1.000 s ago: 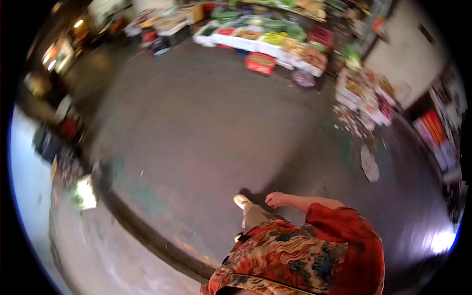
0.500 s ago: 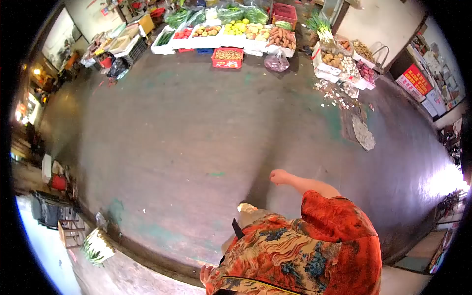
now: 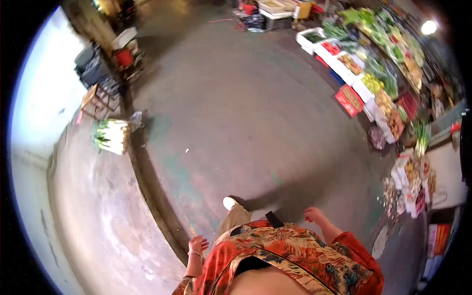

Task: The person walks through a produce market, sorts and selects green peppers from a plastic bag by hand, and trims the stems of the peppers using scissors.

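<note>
My left hand [image 3: 198, 244] hangs beside my body at the lower middle, fingers apart and holding nothing, with a bracelet at the wrist. To the right, my right hand [image 3: 313, 215] is held out over the floor, its fingers loosely curled; whether they are closed is hard to make out, and no object shows in it. Between the hands are my patterned red shirt [image 3: 275, 246] and one light shoe [image 3: 229, 202] on the grey floor [image 3: 236, 128]. Neither hand touches any goods.
Vegetable crates [image 3: 350, 69] line the right side, with a red box [image 3: 349, 101] before them. Garlic [image 3: 391, 196] lies lower right. At left, leafy vegetables [image 3: 112, 136] and a wooden stool [image 3: 98, 101] stand by a raised edge [image 3: 150, 196] running along the floor.
The view has swung left, so the vegetable crates now appear at the right. My left hand has come further into view, and my right hand sits lower in the picture.
</note>
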`<state>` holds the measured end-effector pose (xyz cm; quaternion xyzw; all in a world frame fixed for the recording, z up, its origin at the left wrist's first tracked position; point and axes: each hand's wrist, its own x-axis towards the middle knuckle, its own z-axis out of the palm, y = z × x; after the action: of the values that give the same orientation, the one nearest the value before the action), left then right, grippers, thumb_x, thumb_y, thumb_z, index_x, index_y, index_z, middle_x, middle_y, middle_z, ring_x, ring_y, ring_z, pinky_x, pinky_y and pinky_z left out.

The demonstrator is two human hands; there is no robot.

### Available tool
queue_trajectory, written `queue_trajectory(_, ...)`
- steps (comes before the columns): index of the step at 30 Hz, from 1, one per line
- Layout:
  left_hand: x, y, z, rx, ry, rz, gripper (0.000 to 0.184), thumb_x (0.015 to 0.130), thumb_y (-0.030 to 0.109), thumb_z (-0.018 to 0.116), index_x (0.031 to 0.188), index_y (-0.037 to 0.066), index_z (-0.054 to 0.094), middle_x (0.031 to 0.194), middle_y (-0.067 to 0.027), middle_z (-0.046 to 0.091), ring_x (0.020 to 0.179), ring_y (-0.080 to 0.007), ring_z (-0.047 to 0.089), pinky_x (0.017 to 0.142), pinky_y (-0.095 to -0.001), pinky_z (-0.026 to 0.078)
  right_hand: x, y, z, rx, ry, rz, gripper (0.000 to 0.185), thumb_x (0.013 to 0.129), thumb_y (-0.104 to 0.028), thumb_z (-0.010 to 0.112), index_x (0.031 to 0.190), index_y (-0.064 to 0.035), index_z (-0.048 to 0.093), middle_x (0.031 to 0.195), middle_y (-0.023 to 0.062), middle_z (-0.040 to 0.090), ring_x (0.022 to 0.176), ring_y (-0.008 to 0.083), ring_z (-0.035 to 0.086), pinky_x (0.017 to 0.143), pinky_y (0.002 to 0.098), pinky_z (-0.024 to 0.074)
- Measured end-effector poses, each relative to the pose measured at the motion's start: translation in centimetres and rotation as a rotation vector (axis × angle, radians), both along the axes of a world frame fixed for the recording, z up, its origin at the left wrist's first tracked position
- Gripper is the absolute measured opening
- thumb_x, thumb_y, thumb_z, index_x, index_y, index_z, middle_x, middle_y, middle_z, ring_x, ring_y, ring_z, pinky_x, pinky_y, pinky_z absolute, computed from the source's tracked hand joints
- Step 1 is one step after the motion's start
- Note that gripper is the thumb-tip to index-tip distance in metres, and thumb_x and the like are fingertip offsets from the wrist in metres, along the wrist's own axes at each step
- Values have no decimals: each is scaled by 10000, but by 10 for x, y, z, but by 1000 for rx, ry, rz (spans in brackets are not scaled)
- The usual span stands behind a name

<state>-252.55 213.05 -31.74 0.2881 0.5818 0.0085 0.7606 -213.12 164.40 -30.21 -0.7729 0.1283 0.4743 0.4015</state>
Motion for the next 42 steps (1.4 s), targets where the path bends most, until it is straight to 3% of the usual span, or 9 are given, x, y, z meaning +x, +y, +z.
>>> queue_trajectory(2,31,21,34,84,-15,-19,303,863,148,566,1155,70,550,879,-153,644,683,-289,644,547,-399,542,16,34,-19,-106,-29,316,239,805,-88,592,1032,-12,597,702,86,617,578,162,584,461,282,431)
queue_trajectory(17,26,106,34,139,72,141,267,842,142,525,1093,64,572,844,-153,647,679,-305,647,537,-417,531,114,270,42,260,10,186,237,867,-87,570,1093,-14,561,792,84,609,650,162,601,523,279,462)
queue_trajectory(24,9,121,-66,-11,70,251,270,822,66,560,1088,23,569,841,-194,655,670,-329,641,573,-427,541,169,265,-24,-76,-113,679,246,831,-105,582,1052,0,600,739,90,608,614,170,587,504,303,462)
queue_trajectory(28,64,162,-79,57,84,257,262,819,38,547,1069,-30,582,848,-213,653,703,-343,648,609,-431,553,209,285,-54,24,-166,654,274,810,-106,603,1064,-4,607,723,95,606,611,173,592,503,306,465)
queue_trajectory(30,90,187,-104,104,-29,253,259,824,22,542,1066,-63,576,869,-212,651,766,-364,656,648,-446,559,240,302,-58,412,419,-49,283,799,-104,602,1062,-2,611,719,102,611,613,177,602,507,294,473)
queue_trajectory(32,132,213,-110,149,69,138,261,841,33,544,1077,-76,566,893,-229,645,792,-354,660,659,-436,563,264,321,-55,403,32,301,271,797,-107,597,1047,-2,619,722,99,616,610,176,599,502,290,467)
queue_trajectory(34,190,238,-84,67,5,102,281,850,82,564,1104,-39,565,888,-214,649,760,-332,661,630,-409,559,295,331,-44,349,-361,643,261,796,-110,592,1031,-2,627,726,95,620,606,175,596,496,285,460)
queue_trajectory(37,337,265,60,236,1,-31,305,849,126,572,1128,5,561,871,-192,654,729,-305,661,599,-387,552,354,348,-29,251,-445,825,242,798,-111,578,1004,-3,642,733,89,629,601,168,594,496,276,456)
queue_trajectory(42,439,312,80,229,-7,-98,322,840,135,558,1141,21,552,882,-164,649,713,-269,658,573,-378,550,467,382,-19,104,-490,652,198,808,-113,581,969,-16,641,726,66,614,602,133,576,509,266,457)
